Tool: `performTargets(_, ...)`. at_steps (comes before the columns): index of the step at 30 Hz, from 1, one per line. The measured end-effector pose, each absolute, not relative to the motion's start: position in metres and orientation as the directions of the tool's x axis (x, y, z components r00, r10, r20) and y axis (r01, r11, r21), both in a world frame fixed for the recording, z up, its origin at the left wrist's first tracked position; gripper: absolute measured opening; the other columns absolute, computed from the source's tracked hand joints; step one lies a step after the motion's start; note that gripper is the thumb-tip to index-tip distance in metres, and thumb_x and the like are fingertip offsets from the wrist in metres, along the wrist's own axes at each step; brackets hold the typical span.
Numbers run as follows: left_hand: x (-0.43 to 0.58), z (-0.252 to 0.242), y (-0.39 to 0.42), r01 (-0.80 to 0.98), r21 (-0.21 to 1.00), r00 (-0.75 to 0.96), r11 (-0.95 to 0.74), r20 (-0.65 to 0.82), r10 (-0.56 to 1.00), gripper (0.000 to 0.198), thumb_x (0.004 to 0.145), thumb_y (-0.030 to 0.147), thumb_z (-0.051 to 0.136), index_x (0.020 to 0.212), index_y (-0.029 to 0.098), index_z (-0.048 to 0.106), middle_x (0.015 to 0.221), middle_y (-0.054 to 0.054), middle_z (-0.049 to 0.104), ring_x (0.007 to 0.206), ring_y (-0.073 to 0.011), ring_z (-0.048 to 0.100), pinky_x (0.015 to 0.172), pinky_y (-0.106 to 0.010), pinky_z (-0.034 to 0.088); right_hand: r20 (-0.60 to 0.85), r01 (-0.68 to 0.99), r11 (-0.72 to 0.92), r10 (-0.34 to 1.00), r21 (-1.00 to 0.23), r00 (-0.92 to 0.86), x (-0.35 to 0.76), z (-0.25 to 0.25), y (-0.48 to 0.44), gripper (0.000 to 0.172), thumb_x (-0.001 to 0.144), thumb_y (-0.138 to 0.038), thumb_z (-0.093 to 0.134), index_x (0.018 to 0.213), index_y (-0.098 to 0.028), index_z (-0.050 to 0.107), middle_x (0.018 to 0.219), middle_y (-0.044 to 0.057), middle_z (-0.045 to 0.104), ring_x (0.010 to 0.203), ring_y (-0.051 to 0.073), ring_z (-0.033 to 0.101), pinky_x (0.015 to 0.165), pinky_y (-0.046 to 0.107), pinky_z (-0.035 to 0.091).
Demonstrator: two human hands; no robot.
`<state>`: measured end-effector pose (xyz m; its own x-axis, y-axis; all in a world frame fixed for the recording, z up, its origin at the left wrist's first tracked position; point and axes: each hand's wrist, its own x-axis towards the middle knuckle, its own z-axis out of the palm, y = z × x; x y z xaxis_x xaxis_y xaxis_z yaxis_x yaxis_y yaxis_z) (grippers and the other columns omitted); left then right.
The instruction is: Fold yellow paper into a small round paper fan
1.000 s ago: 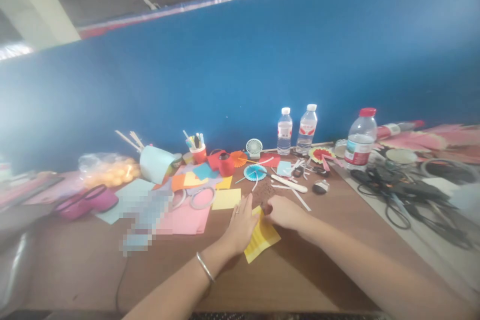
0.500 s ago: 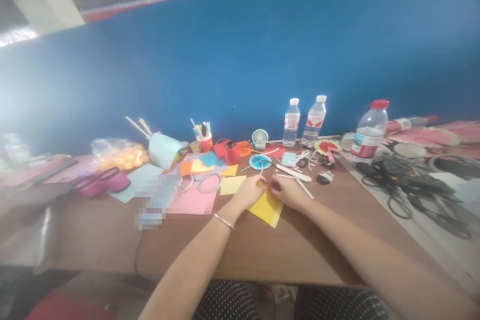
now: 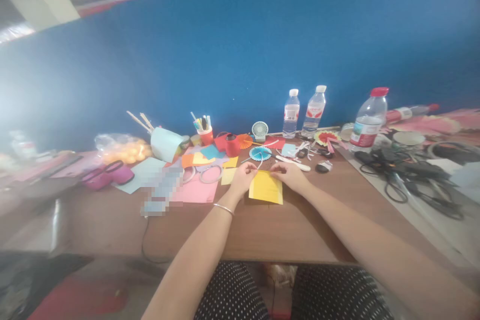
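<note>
View from the head camera, the only one supplied. The yellow paper sheet [image 3: 266, 188] lies flat on the bench [image 3: 112, 220], near the front edge and squarely ahead of the person. The left hand [image 3: 243, 176] has its fingertips closed on the sheet's far left corner. The right hand [image 3: 288, 176] grips the far right corner likewise, so neither hand is free. Finger detail is blurred, and it cannot be told whether a fold is already begun along the far edge.

Surroundings noted:
- A pale yellow square [image 3: 228, 176] lies just beside the left hand, with pink paper [image 3: 197, 192] further left.
- A blue paper rosette [image 3: 260, 153] and a white stick [image 3: 296, 163] lie just beyond the fingers.
- A small fan [image 3: 259, 130] and two water bottles [image 3: 291, 113] stand at the blue wall.
- Black scissors [image 3: 397, 192] lie well apart to the right.

Assessment: the step appears to be a narrow fold across the far edge. To do it well:
- Move both corners together so the folded edge runs parallel to the near edge.
- Make the strip even in width from left to right.
- Hold the near part flat on the bench.
- Press the crease from the middle outward.
- Keep the knuckles low, since the rosette and the stick lie close enough to be knocked.
</note>
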<state>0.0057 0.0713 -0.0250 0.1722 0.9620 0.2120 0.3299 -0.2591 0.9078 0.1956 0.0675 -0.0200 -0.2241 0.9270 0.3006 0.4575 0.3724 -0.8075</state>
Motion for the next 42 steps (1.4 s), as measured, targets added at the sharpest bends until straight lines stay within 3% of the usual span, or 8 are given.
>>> performTargets(4, 0.005, -0.027, 0.074, 0.257, 0.929, 0.179, -0.268, 0.226, 0.957, 0.012, 0.070, 0.024, 0.054, 0.080, 0.016, 0.054, 0.079, -0.002, 0.059, 0.074, -0.0130, 0.054, 0.068, -0.024, 0.040, 0.318, 0.469, 0.358, 0.934, -0.807, -0.166, 0.200, -0.026, 0.074, 0.017, 0.068, -0.030, 0.054, 0.077, -0.019, 0.065, 0.077, 0.000, 0.065, 0.069, 0.016, 0.055, 0.065, 0.026, 0.040)
performTargets(10, 0.004, -0.028, 0.075, 0.215, 0.940, 0.178, -0.266, 0.230, 0.957, 0.012, 0.064, 0.024, 0.060, 0.073, 0.016, 0.057, 0.069, 0.000, 0.058, 0.066, -0.0120, 0.052, 0.066, -0.025, 0.039, 0.320, 0.480, 0.350, 0.936, -0.805, -0.146, 0.202, -0.027, 0.073, 0.021, 0.067, -0.034, 0.056, 0.078, -0.019, 0.067, 0.070, 0.000, 0.064, 0.063, 0.015, 0.054, 0.060, 0.026, 0.040)
performTargets(19, 0.003, -0.028, 0.072, 0.210, 0.946, 0.161, -0.247, 0.216, 0.963, 0.016, 0.063, 0.026, 0.061, 0.074, 0.015, 0.058, 0.071, -0.001, 0.057, 0.068, -0.0125, 0.051, 0.066, -0.025, 0.038, 0.314, 0.491, 0.344, 0.938, -0.800, -0.145, 0.202, -0.024, 0.068, 0.026, 0.064, -0.037, 0.059, 0.081, -0.020, 0.068, 0.063, -0.001, 0.060, 0.057, 0.014, 0.049, 0.054, 0.025, 0.037)
performTargets(24, 0.003, -0.024, 0.068, 0.214, 0.945, 0.191, -0.246, 0.207, 0.959, 0.021, 0.060, 0.026, 0.065, 0.076, 0.015, 0.058, 0.068, 0.001, 0.055, 0.065, -0.0109, 0.049, 0.062, -0.023, 0.037, 0.300, 0.476, 0.348, 0.937, -0.807, -0.177, 0.204, -0.024, 0.070, 0.025, 0.063, -0.033, 0.060, 0.083, -0.019, 0.067, 0.075, 0.001, 0.064, 0.065, 0.016, 0.053, 0.060, 0.026, 0.040)
performTargets(42, -0.009, -0.022, 0.077, 0.409, 0.880, 0.243, -0.242, 0.151, 0.958, 0.017, 0.061, 0.022, 0.062, 0.077, 0.017, 0.059, 0.072, 0.000, 0.058, 0.065, -0.0120, 0.050, 0.062, -0.024, 0.038, 0.257, 0.413, 0.342, 0.934, -0.844, -0.249, 0.210, -0.017, 0.076, 0.016, 0.068, -0.024, 0.052, 0.076, -0.019, 0.065, 0.085, 0.003, 0.067, 0.083, 0.020, 0.059, 0.077, 0.032, 0.044)
